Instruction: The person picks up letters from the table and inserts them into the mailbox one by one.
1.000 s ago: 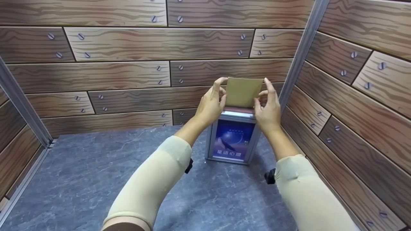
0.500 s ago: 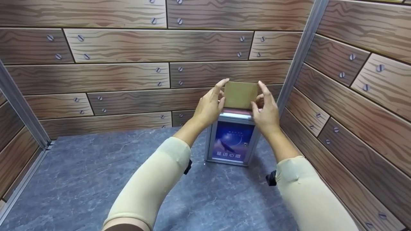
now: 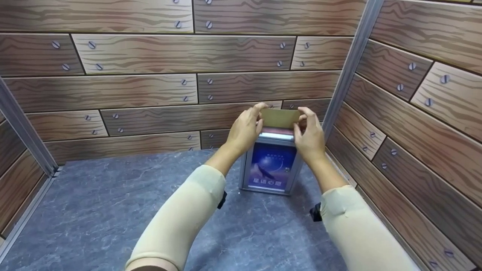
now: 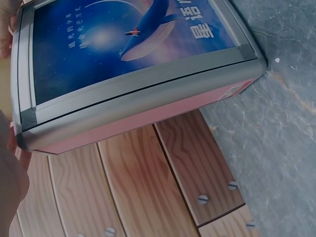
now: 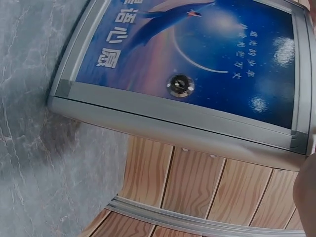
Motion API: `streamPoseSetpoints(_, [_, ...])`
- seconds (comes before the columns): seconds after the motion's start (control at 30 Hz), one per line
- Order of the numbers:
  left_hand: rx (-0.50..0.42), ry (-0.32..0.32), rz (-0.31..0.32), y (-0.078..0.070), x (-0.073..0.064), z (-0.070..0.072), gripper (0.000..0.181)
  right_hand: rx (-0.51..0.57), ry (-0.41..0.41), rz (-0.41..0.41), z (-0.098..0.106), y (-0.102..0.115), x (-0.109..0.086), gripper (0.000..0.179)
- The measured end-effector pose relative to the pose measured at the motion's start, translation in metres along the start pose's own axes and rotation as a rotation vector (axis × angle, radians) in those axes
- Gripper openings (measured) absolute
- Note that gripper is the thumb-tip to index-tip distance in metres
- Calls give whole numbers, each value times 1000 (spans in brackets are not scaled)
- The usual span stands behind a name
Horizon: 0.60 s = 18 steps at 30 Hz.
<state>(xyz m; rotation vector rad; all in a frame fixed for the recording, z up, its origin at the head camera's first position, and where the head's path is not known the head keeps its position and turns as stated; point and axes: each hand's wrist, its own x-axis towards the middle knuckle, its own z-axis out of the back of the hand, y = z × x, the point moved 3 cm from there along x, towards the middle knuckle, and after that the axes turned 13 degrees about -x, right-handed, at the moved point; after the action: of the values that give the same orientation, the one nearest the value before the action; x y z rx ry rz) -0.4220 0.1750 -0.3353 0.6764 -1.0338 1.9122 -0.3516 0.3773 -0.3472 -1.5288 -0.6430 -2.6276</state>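
A flat tan piece of paper or card (image 3: 279,118) stands upright at the top of a metal-framed lock box (image 3: 269,165), its lower edge hidden at the top. My left hand (image 3: 243,130) pinches its left edge, fingers at the upper corner and thumb lower down. On the opposite edge, my right hand (image 3: 311,137) pinches it the same way. Blue whale artwork with white characters covers the box's front, and a round keyhole (image 5: 180,85) shows in the right wrist view. Only part of each hand appears in its wrist view.
The box stands on a grey marble-patterned surface (image 3: 124,203). Wood-print panels form the back wall (image 3: 143,90) and the right wall (image 3: 406,120), close to the right arm. Metal posts (image 3: 348,67) run up the corners.
Both hands have moved down with the tan piece. Much less of it shows above the box than a second ago. The box has stayed in place.
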Motion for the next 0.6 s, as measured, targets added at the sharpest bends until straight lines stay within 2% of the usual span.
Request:
streamPoseSetpoints(0.17, [19, -6, 51, 4, -2, -4, 39, 3, 5, -16, -2, -3, -1, 42])
streamPoseSetpoints(0.3, [23, -13, 88, 6, -3, -6, 31, 33, 38, -66, -3, -6, -2, 34])
streamPoseSetpoints(0.4, [24, -19, 95, 8, -4, -8, 22, 65, 54, -102, -3, -8, -1, 26])
streamPoseSetpoints(0.6, [10, -22, 108, 12, -5, -11, 9, 64, 67, -106, -3, -12, 1, 6])
